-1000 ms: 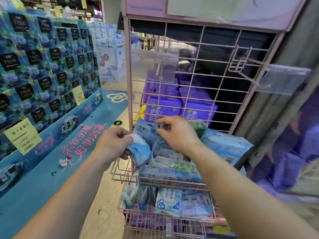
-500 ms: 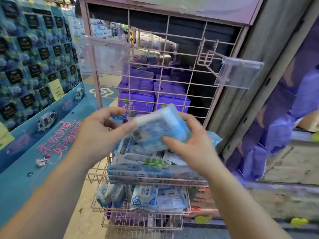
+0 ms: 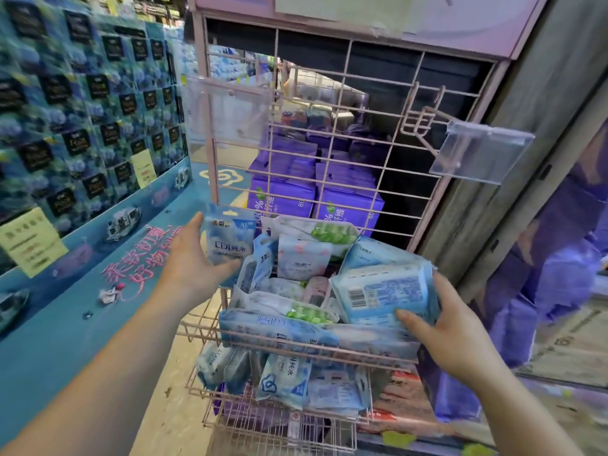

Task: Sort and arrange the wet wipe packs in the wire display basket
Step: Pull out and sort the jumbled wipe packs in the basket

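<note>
A pink wire display basket (image 3: 296,347) holds several wet wipe packs in blue, white, green and pink. My left hand (image 3: 194,261) grips a small blue wipe pack (image 3: 228,241) upright at the basket's left edge. My right hand (image 3: 450,327) holds a larger blue pack (image 3: 381,291), barcode side up, over the basket's right side. A long blue pack (image 3: 279,324) lies along the front rim. More packs (image 3: 283,380) fill the lower wire basket beneath.
The pink wire grid panel (image 3: 329,133) rises behind the basket, with a clear plastic tag holder (image 3: 480,156) on a hook at the right. Purple boxes (image 3: 286,192) are stacked behind the grid. A blue product display (image 3: 82,126) stands left. A grey wall (image 3: 526,126) borders the right.
Both hands held one blue pack together above the basket. Now they are apart: the left holds a small pack at the left edge, the right holds the larger pack lower on the right.
</note>
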Motion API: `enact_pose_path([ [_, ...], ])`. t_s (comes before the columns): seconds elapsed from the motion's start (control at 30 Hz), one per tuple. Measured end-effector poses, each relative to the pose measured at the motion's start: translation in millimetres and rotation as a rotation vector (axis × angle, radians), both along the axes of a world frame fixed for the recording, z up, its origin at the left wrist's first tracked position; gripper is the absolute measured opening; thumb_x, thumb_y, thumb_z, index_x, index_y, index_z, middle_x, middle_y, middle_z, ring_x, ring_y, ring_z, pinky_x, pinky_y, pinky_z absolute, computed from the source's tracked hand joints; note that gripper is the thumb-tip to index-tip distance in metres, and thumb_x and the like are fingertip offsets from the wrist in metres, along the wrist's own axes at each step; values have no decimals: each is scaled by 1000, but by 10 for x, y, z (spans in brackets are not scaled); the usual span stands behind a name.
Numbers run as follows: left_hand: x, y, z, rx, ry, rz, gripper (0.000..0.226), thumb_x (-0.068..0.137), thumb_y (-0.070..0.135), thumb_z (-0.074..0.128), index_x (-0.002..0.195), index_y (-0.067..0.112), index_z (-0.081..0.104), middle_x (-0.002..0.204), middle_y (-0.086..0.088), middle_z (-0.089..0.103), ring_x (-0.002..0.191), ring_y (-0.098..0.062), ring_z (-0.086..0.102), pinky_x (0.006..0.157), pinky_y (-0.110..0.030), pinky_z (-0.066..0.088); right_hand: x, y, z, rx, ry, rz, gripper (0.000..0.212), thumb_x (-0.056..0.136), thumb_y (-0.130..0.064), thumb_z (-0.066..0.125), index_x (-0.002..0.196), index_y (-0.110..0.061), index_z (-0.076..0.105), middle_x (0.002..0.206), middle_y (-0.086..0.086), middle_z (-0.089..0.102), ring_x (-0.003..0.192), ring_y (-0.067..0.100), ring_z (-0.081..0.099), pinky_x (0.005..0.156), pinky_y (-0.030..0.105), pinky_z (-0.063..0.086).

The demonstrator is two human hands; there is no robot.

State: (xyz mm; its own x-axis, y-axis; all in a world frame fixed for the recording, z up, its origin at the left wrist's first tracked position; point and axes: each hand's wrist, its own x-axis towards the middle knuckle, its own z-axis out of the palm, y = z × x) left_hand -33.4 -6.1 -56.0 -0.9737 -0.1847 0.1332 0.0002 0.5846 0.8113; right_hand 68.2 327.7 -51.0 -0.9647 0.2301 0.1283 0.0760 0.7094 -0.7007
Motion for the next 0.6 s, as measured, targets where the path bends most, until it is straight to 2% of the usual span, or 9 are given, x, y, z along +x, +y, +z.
enact_pose_path([
  [0.07,-24,40,41,169,-35,-54,105,73,24,81,152,19,12,151,1,35,129,-17,43,105,-41,37,-1,-91,-41,34,29,-44,53,84,-27,70,130,-32,42,99,-17,64,92,12,63,72,29,45],
  [0.13,-73,56,54,340,-51,-104,99,76,13,79,151,16,14,133,11,48,101,-5,53,91,-34,46,9,-172,-77,13,38,-47,55,86,-27,67,133,-29,38,103,-12,61,92,15,60,65,25,42],
  [0.2,-169,7,26,358,-66,-94,90,75,11,79,146,12,24,114,11,55,86,-1,56,74,-27,52,32,-221,-101,-21,17,-81,63,83,-31,69,136,-25,36,113,-6,61,94,13,56,67,16,43],
  [0.23,-224,-37,3,336,-76,-97,83,72,16,82,140,13,35,108,7,61,83,-2,59,68,-27,53,35,-242,-98,26,57,-131,70,79,-40,71,137,-24,36,122,-1,61,103,17,57,76,23,48],
  [0.27,-270,-90,-24,309,-78,-108,78,65,26,86,131,15,47,106,2,66,82,-6,64,68,-31,56,28,-273,-82,139,115,-222,79,73,-50,70,138,-21,37,132,6,57,116,24,54,90,38,49],
  [0.33,-371,-218,-127,270,-92,-116,68,51,43,86,112,24,61,102,0,71,83,-14,69,75,-43,59,35,-423,-11,258,293,-381,89,67,-58,60,141,-14,38,145,18,44,135,36,37,110,53,30],
  [0.4,-474,-312,-192,223,-87,-119,62,55,47,81,110,26,60,107,1,68,89,-15,66,80,-45,57,53,-705,98,219,482,-350,85,68,-55,51,138,-9,42,145,21,42,137,37,32,113,46,21],
  [0.47,-517,-353,-158,162,-68,-108,52,69,40,79,113,22,58,111,0,64,95,-16,61,81,-39,53,42,-1057,155,176,581,-238,71,73,-47,52,135,-11,47,139,14,48,133,30,37,111,38,22],
  [0.6,-509,-465,-64,81,32,-58,40,77,37,76,107,16,59,104,1,61,91,-17,58,75,-29,43,-87,-1380,159,3,550,-162,41,82,-26,65,122,-21,57,117,-5,57,116,11,49,99,22,32],
])
